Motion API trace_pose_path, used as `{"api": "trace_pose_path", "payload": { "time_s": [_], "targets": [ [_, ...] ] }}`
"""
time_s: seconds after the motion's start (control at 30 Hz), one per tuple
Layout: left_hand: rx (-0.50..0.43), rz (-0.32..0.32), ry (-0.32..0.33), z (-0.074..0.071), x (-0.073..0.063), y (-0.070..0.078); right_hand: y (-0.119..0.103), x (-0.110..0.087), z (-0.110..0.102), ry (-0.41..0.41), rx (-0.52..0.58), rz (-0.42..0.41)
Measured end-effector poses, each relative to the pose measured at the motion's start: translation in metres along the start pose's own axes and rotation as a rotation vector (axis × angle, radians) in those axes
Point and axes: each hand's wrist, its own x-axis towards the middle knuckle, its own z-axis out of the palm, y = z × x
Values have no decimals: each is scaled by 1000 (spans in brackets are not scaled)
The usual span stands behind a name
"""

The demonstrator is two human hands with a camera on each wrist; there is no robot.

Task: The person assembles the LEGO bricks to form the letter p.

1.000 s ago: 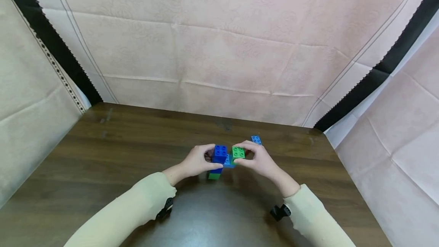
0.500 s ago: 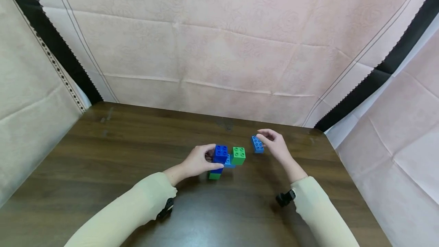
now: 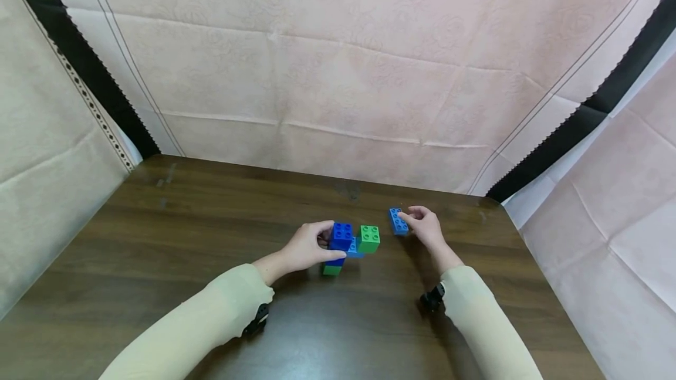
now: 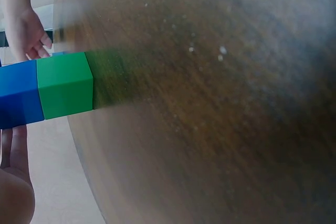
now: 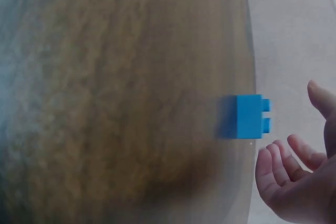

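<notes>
My left hand grips a stack of toy building bricks between thumb and fingers, at the dark blue brick on top. At its foot is a green brick. A light blue brick juts out to the right, with another green brick on it. Farther back, a loose light blue brick lies on the table. My right hand hovers just right of it, thumb and fingers apart; the right wrist view shows a gap between that brick and the hand.
The brown wooden table ends at a pale cloth wall behind, not far past the loose brick. More pale cloth hangs at both sides.
My right hand has let go of the green brick on the right and moved back and right to the loose light blue brick. My left hand keeps its grip on the stack.
</notes>
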Motion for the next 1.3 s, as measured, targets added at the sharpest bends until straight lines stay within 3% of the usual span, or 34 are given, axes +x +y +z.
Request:
{"api": "trace_pose_path", "payload": {
  "time_s": [0.27, 0.67, 0.97, 1.3],
  "targets": [
    [1, -3, 1, 0, 1, -1, 4, 5, 10, -35, -179, -12],
    [-32, -19, -5, 1, 0, -1, 1, 5, 15, -51, -279, -12],
    [-38, 2, 29, 3, -2, -4, 5, 3, 11, 10, -156, 40],
    [-3, -13, 11, 1, -3, -3, 4, -3, -3, 55, 36, -19]
  ]
}}
